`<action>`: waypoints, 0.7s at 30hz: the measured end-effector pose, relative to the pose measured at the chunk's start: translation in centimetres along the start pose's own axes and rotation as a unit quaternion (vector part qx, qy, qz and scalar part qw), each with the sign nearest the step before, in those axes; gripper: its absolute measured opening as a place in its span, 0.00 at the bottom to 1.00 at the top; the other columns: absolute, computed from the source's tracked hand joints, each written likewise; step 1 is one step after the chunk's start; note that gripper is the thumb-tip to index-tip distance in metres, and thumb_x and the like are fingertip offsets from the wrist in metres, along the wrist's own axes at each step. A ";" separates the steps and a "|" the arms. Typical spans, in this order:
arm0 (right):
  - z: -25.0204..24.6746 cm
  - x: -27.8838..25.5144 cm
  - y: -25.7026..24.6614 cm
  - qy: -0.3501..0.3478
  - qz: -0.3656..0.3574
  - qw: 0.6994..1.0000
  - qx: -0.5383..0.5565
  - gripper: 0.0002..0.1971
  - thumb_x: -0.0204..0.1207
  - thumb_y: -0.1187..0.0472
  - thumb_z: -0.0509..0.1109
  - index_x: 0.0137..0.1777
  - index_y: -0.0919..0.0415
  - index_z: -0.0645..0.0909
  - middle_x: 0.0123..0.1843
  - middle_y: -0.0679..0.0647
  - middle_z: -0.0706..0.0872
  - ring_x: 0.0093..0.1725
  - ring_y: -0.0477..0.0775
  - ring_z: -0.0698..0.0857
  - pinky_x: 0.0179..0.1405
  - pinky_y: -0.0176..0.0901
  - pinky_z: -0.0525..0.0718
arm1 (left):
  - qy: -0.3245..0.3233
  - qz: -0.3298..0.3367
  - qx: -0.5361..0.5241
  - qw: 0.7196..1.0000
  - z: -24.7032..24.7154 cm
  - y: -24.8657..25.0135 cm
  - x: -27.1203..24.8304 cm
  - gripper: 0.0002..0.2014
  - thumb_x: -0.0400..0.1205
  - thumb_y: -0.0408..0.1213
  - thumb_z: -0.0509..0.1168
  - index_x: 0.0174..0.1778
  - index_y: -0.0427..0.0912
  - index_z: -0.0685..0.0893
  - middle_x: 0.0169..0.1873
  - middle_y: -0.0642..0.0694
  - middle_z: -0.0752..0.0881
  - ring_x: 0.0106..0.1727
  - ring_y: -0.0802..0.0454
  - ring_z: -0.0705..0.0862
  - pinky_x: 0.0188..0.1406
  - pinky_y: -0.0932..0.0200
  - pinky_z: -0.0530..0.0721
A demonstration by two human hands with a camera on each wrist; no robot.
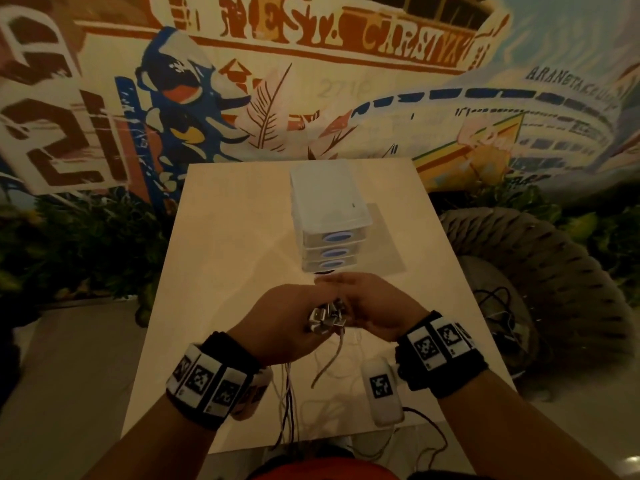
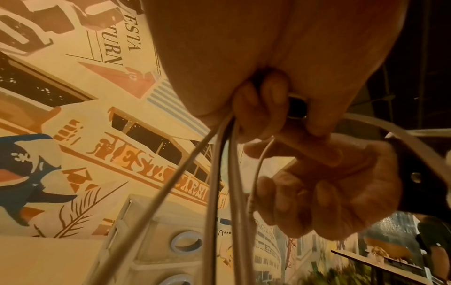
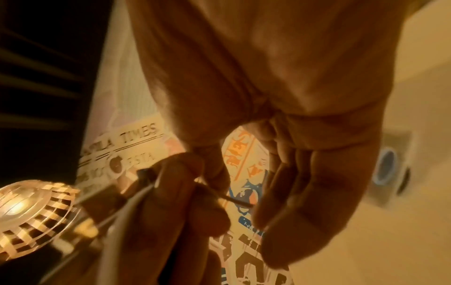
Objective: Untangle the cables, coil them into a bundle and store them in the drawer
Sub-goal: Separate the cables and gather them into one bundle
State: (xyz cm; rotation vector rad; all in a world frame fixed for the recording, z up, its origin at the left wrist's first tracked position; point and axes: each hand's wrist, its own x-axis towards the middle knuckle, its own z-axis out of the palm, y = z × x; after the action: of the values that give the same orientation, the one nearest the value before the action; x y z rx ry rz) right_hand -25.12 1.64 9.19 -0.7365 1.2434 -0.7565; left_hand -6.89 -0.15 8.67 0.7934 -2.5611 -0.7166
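Above the near half of the pale table [image 1: 225, 237], both hands meet round a bunch of cables with silver plugs [image 1: 327, 320]. My left hand [image 1: 287, 320] grips the bunch, its fingers [image 2: 258, 108] curled round the pale cables [image 2: 214, 183], which hang down past the table's front edge [image 1: 289, 386]. My right hand [image 1: 374, 303] is cupped against the left, its curled fingers [image 3: 292, 192] and thumb round a thin cable [image 2: 256, 173]; a dark strand [image 3: 234, 199] reaches them. A white three-drawer unit [image 1: 329, 195] with blue handles stands just beyond, all drawers closed.
A woven round seat [image 1: 536, 271] with loose black cables [image 1: 495, 306] stands right of the table. Plants [image 1: 86, 237] fill the floor to the left, and a painted mural wall stands behind. A person [image 2: 434, 241] stands in the background.
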 end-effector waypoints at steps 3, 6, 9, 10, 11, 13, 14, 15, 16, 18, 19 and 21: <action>-0.6 0.9 -0.4 0.039 -0.043 0.991 0.121 0.15 0.81 0.71 0.72 0.66 0.62 0.83 0.49 0.62 0.93 0.46 0.54 0.92 0.46 0.45 0.91 | -0.042 -0.027 -0.014 0.999 0.2 -0.2 0.2 0.08 0.81 0.48 0.70 0.56 0.61 0.84 0.47 0.61 0.90 0.45 0.60 0.87 0.41 0.55 0.86; -0.8 1.2 -0.9 0.057 -0.066 0.971 0.220 0.14 0.81 0.74 0.69 0.66 0.66 0.83 0.46 0.63 0.92 0.43 0.55 0.92 0.43 0.43 0.92 | -0.051 -0.058 -0.083 0.994 -0.2 -0.5 -0.1 0.15 0.85 0.42 0.69 0.65 0.63 0.81 0.46 0.66 0.89 0.48 0.68 0.87 0.49 0.60 0.85; -1.1 1.1 -1.1 0.076 -0.092 0.964 0.237 0.14 0.83 0.73 0.67 0.65 0.64 0.85 0.53 0.61 0.92 0.44 0.51 0.91 0.38 0.37 0.89 | -0.001 -0.103 -0.175 0.979 -1.3 -0.6 -0.7 0.23 0.88 0.40 0.65 0.79 0.60 0.72 0.41 0.62 0.89 0.48 0.65 0.88 0.51 0.74 0.79; -1.3 0.8 -1.2 0.085 -0.109 0.965 0.224 0.14 0.84 0.73 0.66 0.64 0.62 0.86 0.55 0.59 0.92 0.44 0.50 0.91 0.37 0.35 0.87 | 0.035 -0.120 -0.197 0.972 -1.6 -0.6 -0.8 0.23 0.89 0.40 0.63 0.81 0.58 0.71 0.40 0.59 0.89 0.46 0.62 0.88 0.51 0.74 0.78; -1.4 0.4 -1.2 0.088 -0.132 0.965 0.209 0.14 0.84 0.73 0.65 0.64 0.61 0.86 0.56 0.59 0.92 0.44 0.49 0.90 0.36 0.35 0.85 | 0.078 -0.136 -0.210 0.965 -1.8 -0.8 -0.8 0.22 0.89 0.40 0.62 0.80 0.55 0.72 0.39 0.57 0.89 0.44 0.62 0.88 0.49 0.72 0.78; -1.3 -0.6 -0.9 0.070 -0.183 0.963 0.184 0.16 0.84 0.73 0.65 0.67 0.62 0.84 0.57 0.59 0.91 0.44 0.49 0.89 0.36 0.36 0.83 | 0.152 -0.176 -0.256 0.938 -1.9 -1.2 -0.4 0.18 0.90 0.42 0.59 0.76 0.50 0.77 0.39 0.52 0.91 0.32 0.64 0.83 0.39 0.65 0.78; -1.1 -1.2 -0.7 0.055 -0.209 0.962 0.165 0.16 0.84 0.74 0.65 0.68 0.62 0.84 0.58 0.60 0.91 0.43 0.50 0.88 0.35 0.36 0.81 | 0.176 -0.197 -0.299 0.917 -1.9 -1.0 -0.1 0.17 0.90 0.43 0.58 0.74 0.47 0.79 0.41 0.48 0.92 0.27 0.62 0.79 0.33 0.62 0.76; -0.8 -1.6 -0.4 0.046 -0.235 0.962 0.132 0.17 0.83 0.74 0.65 0.69 0.62 0.83 0.58 0.60 0.91 0.43 0.51 0.88 0.35 0.37 0.81 | 0.190 -0.213 -0.341 0.896 -2.0 -0.8 0.2 0.16 0.90 0.44 0.57 0.71 0.44 0.81 0.42 0.43 0.93 0.23 0.55 0.77 0.28 0.60 0.75; -0.3 -2.0 -0.1 0.043 -0.260 0.961 0.089 0.17 0.83 0.74 0.66 0.69 0.63 0.83 0.58 0.61 0.92 0.43 0.52 0.88 0.35 0.39 0.81 | 0.197 -0.223 -0.369 0.881 -2.1 -0.6 0.5 0.17 0.90 0.45 0.56 0.68 0.42 0.83 0.41 0.39 0.93 0.22 0.45 0.77 0.25 0.57 0.75; 0.9 -2.2 0.5 0.044 -0.292 0.955 0.004 0.17 0.83 0.75 0.67 0.68 0.63 0.83 0.57 0.60 0.92 0.43 0.54 0.89 0.35 0.41 0.82 | 0.208 -0.237 -0.382 0.869 -2.3 0.2 1.2 0.19 0.91 0.45 0.55 0.61 0.38 0.86 0.35 0.37 0.91 0.23 0.37 0.79 0.24 0.53 0.78; 1.5 -2.1 0.8 0.046 -0.300 0.953 -0.020 0.15 0.83 0.75 0.68 0.66 0.64 0.83 0.56 0.59 0.93 0.42 0.56 0.89 0.34 0.43 0.82 | 0.220 -0.239 -0.388 0.863 -2.2 0.7 1.4 0.19 0.92 0.45 0.54 0.59 0.37 0.87 0.32 0.38 0.91 0.25 0.39 0.81 0.26 0.52 0.80; 2.3 -1.7 1.4 0.059 -0.309 0.949 -0.036 0.09 0.83 0.75 0.68 0.60 0.66 0.81 0.53 0.60 0.93 0.41 0.59 0.91 0.33 0.45 0.82 | 0.237 -0.242 -0.416 0.844 -2.2 1.3 1.6 0.19 0.92 0.43 0.54 0.57 0.36 0.88 0.38 0.42 0.92 0.35 0.42 0.88 0.36 0.49 0.87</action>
State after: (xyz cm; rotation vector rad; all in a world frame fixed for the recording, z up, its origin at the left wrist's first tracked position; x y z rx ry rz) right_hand -22.97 3.96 9.37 -1.1792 1.1536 -1.2846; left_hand -7.66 -0.97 11.45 1.1043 -1.3733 -1.4229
